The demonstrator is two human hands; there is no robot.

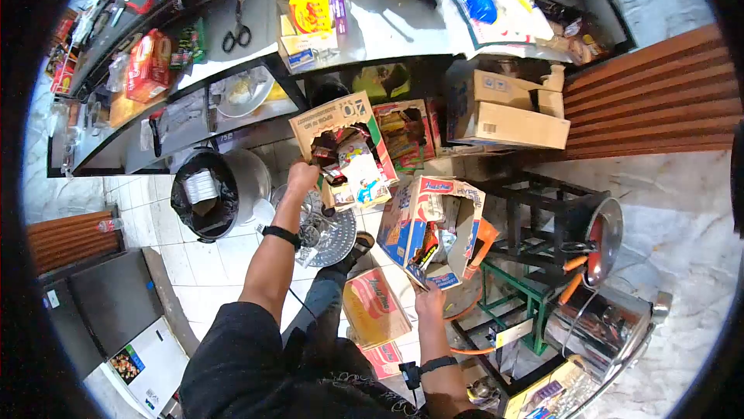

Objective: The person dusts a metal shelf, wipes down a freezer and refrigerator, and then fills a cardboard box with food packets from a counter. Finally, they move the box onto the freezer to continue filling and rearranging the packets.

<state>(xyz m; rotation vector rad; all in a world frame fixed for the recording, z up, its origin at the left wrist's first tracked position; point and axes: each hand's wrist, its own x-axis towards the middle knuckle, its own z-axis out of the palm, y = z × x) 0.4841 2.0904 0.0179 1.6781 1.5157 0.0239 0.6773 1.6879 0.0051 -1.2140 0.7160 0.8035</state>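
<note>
Head view: left fingers (307, 171) grip the brown carton (335, 115); right fingers (429, 293) grip the blue-sided carton (402, 227).

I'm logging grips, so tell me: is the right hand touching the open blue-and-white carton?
Touching. The head view shows the right hand with its fingers closed on the lower edge of the blue-and-white carton, with no gap between them.
</note>
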